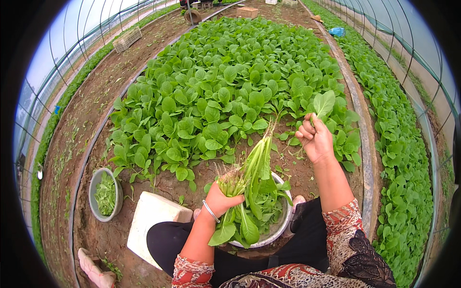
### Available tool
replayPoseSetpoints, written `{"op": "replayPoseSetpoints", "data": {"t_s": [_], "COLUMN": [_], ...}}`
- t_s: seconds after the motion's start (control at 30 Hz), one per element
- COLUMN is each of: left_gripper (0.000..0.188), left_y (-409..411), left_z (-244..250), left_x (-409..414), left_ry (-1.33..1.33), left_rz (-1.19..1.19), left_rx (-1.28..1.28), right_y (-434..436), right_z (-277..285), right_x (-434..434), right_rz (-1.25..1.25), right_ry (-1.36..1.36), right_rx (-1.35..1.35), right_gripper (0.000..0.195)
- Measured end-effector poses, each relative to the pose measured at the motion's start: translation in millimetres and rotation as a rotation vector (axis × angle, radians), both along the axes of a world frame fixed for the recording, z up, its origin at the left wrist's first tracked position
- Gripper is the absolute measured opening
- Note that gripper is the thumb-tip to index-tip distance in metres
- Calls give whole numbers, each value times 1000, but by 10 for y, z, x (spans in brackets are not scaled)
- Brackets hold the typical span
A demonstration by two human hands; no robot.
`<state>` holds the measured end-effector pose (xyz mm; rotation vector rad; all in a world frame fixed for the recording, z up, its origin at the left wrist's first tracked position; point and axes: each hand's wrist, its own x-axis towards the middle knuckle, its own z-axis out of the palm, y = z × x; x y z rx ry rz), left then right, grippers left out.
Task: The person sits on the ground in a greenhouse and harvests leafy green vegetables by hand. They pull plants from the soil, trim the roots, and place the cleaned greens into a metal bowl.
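Observation:
My left hand [222, 201] grips a bunch of leafy greens [234, 183], its thin roots pointing up and its leaves hanging down. More greens with pale stalks [260, 153] lean upright against that bunch, roots uppermost. Beneath them, a round metal basin [286, 219] between my legs holds loose green leaves [268, 216]. Raised to the right over the bed's near edge, my right hand [315, 138] pinches a single broad leaf [324, 103] between thumb and fingers. A bangle [210, 211] circles my left wrist.
Dense greens [230, 86] fill the bed ahead. At left stand a grey tub [117, 201] with leaves and a white foam block [158, 219]. A pink item [92, 268] lies lower left. A hose [95, 136] edges the bed; a crate [127, 40] sits beyond.

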<state>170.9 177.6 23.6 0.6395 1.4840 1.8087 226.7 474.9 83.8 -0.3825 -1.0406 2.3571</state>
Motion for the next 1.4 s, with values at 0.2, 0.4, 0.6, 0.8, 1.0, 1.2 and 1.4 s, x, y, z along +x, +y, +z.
{"op": "replayPoseSetpoints", "data": {"t_s": [0.2, 0.4, 0.6, 0.8, 1.0, 1.2, 1.4], "left_gripper": [65, 67, 70, 47, 42, 39, 37], "left_y": [40, 218, 287, 198, 313, 362, 302], "left_z": [95, 5, 34, -6, -113, 0, -20], "left_x": [-33, 66, 59, -30, 39, 120, 103], "left_ry": [-29, -90, -176, -111, -99, -199, -259], "left_rz": [62, -65, -91, 70, 209, 259, 280], "left_rx": [60, 53, 118, 101, 84, 159, 133], "right_y": [-81, -571, -666, -755, -1115, -1222, -1259], "right_z": [-763, -139, 16, -107, -345, -642, -577], "right_x": [344, 122, 146, 280, 305, 243, 216], "right_rz": [696, 693, 524, 475, 442, 302, 437], "right_ry": [-660, -30, -88, -193, -237, -185, -207], "right_rx": [1305, 369, 298, 756, 582, 815, 834], "right_gripper": [75, 60, 34, 39, 22, 29, 26]}}
